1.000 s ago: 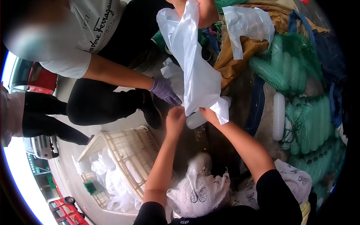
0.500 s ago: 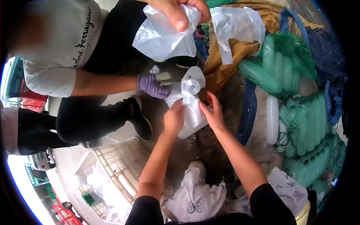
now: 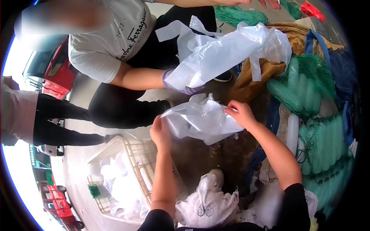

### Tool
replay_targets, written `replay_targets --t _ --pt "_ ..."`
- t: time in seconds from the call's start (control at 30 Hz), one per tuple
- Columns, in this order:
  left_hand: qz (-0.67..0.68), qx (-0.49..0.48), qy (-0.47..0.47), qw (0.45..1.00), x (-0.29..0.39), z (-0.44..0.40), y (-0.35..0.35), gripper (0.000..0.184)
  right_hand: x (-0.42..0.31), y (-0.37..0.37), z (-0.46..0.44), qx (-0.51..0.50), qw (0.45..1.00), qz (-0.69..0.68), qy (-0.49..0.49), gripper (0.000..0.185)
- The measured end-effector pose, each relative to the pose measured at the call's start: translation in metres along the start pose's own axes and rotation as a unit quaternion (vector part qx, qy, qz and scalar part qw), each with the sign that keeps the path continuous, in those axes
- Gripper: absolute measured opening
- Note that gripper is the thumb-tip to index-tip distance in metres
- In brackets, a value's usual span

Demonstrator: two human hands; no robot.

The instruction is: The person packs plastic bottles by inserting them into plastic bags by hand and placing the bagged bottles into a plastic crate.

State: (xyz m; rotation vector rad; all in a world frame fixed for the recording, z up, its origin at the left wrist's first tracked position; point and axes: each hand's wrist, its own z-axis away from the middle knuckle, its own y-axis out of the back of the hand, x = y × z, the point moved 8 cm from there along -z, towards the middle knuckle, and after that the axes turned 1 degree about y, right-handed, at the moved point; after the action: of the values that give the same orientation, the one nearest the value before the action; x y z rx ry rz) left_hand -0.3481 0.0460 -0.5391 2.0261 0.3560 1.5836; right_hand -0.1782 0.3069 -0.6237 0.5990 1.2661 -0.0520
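Dress of the camera wearer, viewed from above.
The black top (image 3: 295, 215) has short sleeves (image 3: 157, 220) and a small pale marking (image 3: 189, 230) at its front; pale, folded fabric (image 3: 192, 204) with dark butterfly motifs (image 3: 205, 210) covers the legs; the hands (image 3: 161, 134) are bare.

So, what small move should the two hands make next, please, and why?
Perhaps draw the right hand gently away from the left hand: they hold the white plastic bag at opposite sides, and it looks creased between them.
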Motion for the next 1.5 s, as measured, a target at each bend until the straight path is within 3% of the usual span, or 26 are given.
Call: replay_targets --t 0.1,0.13,0.2,0.27,0.3,0.33,0.37,0.4,0.47,0.53,0.6,0.63,0.67,0.73,0.77,0.87,0.9,0.93,1.0,1.07,1.13,1.2,1.33,1.4,1.47,1.5 --pt "0.110 -0.064 -0.003 0.992 0.034 0.009 0.007 0.026 -0.048 0.032 0.016 0.146 0.925 0.295 0.190 0.048" --pt "0.106 -0.097 -0.009 0.990 0.049 0.023 0.003 0.026 -0.083 0.036 0.028 0.116 0.904 0.295 0.285 0.042" --pt "0.125 -0.148 0.002 0.981 0.079 0.050 -0.010 0.024 -0.109 0.013 0.048 -0.132 0.951 0.148 0.239 0.037" --pt "0.157 -0.200 -0.073 0.965 0.100 0.079 -0.031 0.016 -0.109 0.005 0.069 -0.188 0.971 -0.130 0.073 0.038" --pt "0.095 -0.234 -0.179 0.951 0.131 0.093 -0.035 0.014 -0.103 0.010 0.073 -0.178 0.957 -0.222 0.047 0.040" --pt "0.020 -0.234 -0.304 0.923 0.154 0.106 -0.040 0.016 -0.112 0.031 0.077 -0.117 0.943 -0.297 0.094 0.038" --pt "-0.069 -0.240 -0.372 0.894 0.170 0.118 -0.044 0.019 -0.090 0.051 0.075 -0.033 0.950 -0.296 0.095 0.037" --pt "-0.059 -0.237 -0.407 0.880 0.176 0.125 -0.046 0.020 -0.065 0.073 0.072 0.048 0.948 -0.298 0.099 0.036" --pt "-0.061 -0.240 -0.431 0.868 0.183 0.132 -0.058 0.020 -0.059 0.092 0.092 0.093 0.953 -0.226 0.178 0.036" --pt "-0.084 -0.261 -0.445 0.853 0.202 0.136 -0.073 0.020 -0.052 0.055 0.125 -0.203 0.910 -0.360 0.045 0.054" --pt "-0.092 -0.294 -0.498 0.811 0.227 0.150 -0.095 0.017 -0.024 0.044 0.156 -0.286 0.880 -0.377 -0.047 0.070" --pt "-0.108 -0.327 -0.514 0.786 0.229 0.165 -0.111 0.017 -0.005 0.045 0.164 -0.270 0.878 -0.389 -0.068 0.077" --pt "-0.121 -0.357 -0.537 0.755 0.234 0.179 -0.128 0.018 0.000 0.064 0.167 -0.163 0.904 -0.393 -0.045 0.059" --pt "-0.115 -0.392 -0.577 0.707 0.243 0.214 -0.161 0.020 0.025 0.095 0.171 0.023 0.891 -0.454 0.004 0.025" --pt "-0.105 -0.415 -0.573 0.698 0.247 0.227 -0.174 0.020 0.033 0.100 0.182 -0.013 0.884 -0.466 -0.011 0.016" --pt "-0.129 -0.471 -0.546 0.681 0.249 0.260 -0.210 0.019 0.081 0.106 0.213 0.037 0.881 -0.471 -0.030 0.013" --pt "-0.163 -0.488 -0.516 0.685 0.243 0.266 -0.220 0.018 0.096 0.110 0.225 0.068 0.884 -0.450 -0.103 0.013" --pt "-0.163 -0.496 -0.516 0.679 0.241 0.276 -0.226 0.018 0.105 0.109 0.233 0.074 0.880 -0.456 -0.107 0.013" --pt "-0.166 -0.455 -0.458 0.745 0.233 0.279 -0.239 0.017 0.122 0.108 0.249 0.139 0.874 -0.460 -0.066 0.017" --pt "-0.131 -0.438 -0.395 0.797 0.221 0.291 -0.244 0.015 0.138 0.084 0.251 0.084 0.841 -0.525 -0.098 0.025" --pt "-0.136 -0.440 -0.357 0.813 0.198 0.308 -0.245 0.015 0.147 0.084 0.262 0.109 0.892 -0.427 -0.102 0.018" --pt "-0.132 -0.452 -0.297 0.831 0.176 0.320 -0.242 0.016 0.162 0.078 0.268 0.134 0.857 -0.490 -0.088 0.015" --pt "-0.119 -0.453 -0.264 0.843 0.162 0.331 -0.245 0.018 0.170 0.067 0.281 0.095 0.832 -0.535 -0.110 0.017" --pt "-0.114 -0.464 -0.189 0.858 0.150 0.328 -0.247 0.018 0.166 0.070 0.284 0.082 0.819 -0.558 -0.108 0.018" --pt "-0.099 -0.458 -0.240 0.850 0.165 0.329 -0.247 0.017 0.163 0.075 0.281 0.027 0.867 -0.479 -0.136 0.017" --pt "-0.109 -0.435 -0.309 0.839 0.179 0.332 -0.248 0.016 0.161 0.078 0.279 0.022 0.869 -0.482 -0.113 0.016"
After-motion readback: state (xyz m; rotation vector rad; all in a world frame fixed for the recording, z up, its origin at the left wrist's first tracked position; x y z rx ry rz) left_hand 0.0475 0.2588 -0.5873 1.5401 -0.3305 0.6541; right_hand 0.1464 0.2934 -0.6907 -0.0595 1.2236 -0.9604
